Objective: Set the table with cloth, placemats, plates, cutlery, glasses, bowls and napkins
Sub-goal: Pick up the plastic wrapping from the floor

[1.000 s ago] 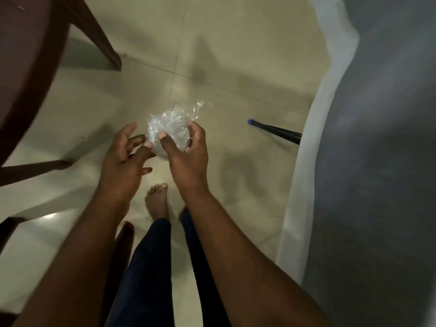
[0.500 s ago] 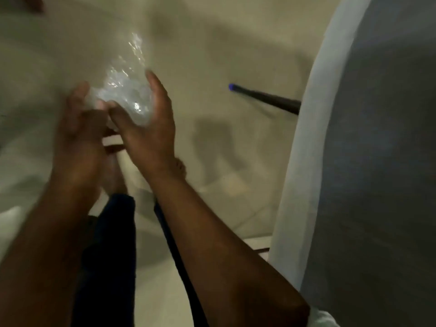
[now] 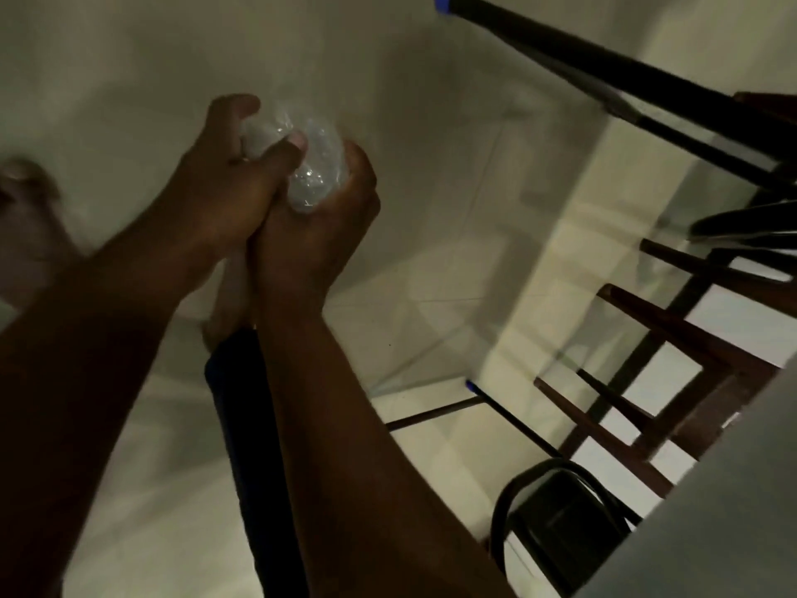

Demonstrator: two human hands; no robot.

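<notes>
While both hands curled round it, the crumpled clear plastic wrapper (image 3: 311,166) sat between left hand (image 3: 224,179) and right hand (image 3: 319,235), bulging upward past the fingertips.

Crumpled clear plastic wrap (image 3: 312,168), shiny, bunched into a ball, held up above the pale floor

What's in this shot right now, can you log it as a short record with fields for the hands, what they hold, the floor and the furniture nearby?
left hand: left hand grips the wrap from the left
right hand: right hand cups it from below
held item: crumpled clear plastic wrap, contents not discernible
floor: pale tiled floor
furniture: dark wooden chair at right; black pole with blue tip at upper right
table items: none visible
</notes>
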